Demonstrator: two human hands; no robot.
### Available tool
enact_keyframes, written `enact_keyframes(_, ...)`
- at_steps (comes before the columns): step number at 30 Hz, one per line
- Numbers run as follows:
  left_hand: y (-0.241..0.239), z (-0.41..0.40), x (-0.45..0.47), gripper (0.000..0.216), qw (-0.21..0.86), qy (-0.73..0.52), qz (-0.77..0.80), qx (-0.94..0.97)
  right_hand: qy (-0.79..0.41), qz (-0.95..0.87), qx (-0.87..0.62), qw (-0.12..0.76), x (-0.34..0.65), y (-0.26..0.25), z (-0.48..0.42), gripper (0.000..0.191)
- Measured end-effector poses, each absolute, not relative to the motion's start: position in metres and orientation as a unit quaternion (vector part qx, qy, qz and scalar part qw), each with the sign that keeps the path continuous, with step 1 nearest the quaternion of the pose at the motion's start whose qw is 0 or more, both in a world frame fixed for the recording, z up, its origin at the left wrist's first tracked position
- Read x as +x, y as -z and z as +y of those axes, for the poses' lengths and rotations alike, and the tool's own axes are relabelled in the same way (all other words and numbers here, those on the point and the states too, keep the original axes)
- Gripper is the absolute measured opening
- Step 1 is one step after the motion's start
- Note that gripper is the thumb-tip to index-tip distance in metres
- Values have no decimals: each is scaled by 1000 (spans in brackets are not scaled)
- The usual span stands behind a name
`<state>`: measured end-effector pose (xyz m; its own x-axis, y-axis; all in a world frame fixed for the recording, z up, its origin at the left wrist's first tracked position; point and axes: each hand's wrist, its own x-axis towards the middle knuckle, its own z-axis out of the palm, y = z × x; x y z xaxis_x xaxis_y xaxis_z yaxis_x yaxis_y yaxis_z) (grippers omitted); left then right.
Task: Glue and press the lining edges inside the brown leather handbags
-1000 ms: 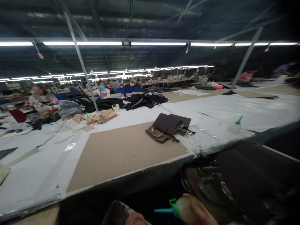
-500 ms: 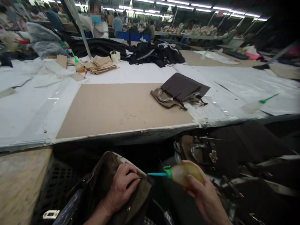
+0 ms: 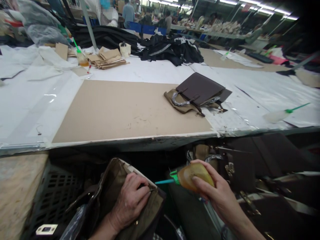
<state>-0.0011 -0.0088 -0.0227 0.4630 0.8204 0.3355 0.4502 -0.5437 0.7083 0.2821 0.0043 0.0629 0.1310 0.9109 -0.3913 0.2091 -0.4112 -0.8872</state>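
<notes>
My left hand (image 3: 132, 200) is closed on the edge of a dark brown handbag (image 3: 110, 181), its fingers curled over the olive lining near the open top. A pale strip shows along that edge. In my right hand (image 3: 217, 190) is a squeeze bottle (image 3: 193, 176) of amber liquid, probably glue, with a green cap and a long blue nozzle. The bottle lies nearly level, and its nozzle tip points left at the bag's edge, close to my left fingers. Whether the tip touches the edge I cannot tell.
A finished-looking brown bag (image 3: 200, 90) lies on the worktable, partly over a cardboard sheet (image 3: 125, 110). More brown bags (image 3: 270, 160) are piled below at right. A black crate (image 3: 50, 196) stands at left. Another squeeze bottle (image 3: 277, 115) lies on the table's right.
The view has tilted down and shifted slightly. My right hand and the bottle have moved a little up and left relative to the bag. My left hand keeps its hold on the bag's edge.
</notes>
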Motion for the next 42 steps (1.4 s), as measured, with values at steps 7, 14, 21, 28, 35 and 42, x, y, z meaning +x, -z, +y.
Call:
enact_keyframes(7,23,-5,0,17,291,-347,370,811,-536,-335,-660,406,276,-58,14,59)
enact_keyframes(14,27,-8,2,16,266,-334,399,811,-538,-359,-668,368,277,-59,11,58)
enact_keyframes(21,31,-11,7,18,256,-337,396,815,-509,-423,-676,323,283,-59,12,57)
enact_keyframes(28,32,-10,5,20,255,-346,376,821,-458,-507,-659,313,281,-59,19,51)
enact_keyframes(35,34,-12,5,20,251,-360,381,814,-435,-586,-631,264,282,-63,27,48)
enact_keyframes(42,31,-12,4,20,255,-368,378,810,-384,-659,-600,243,279,-62,22,48)
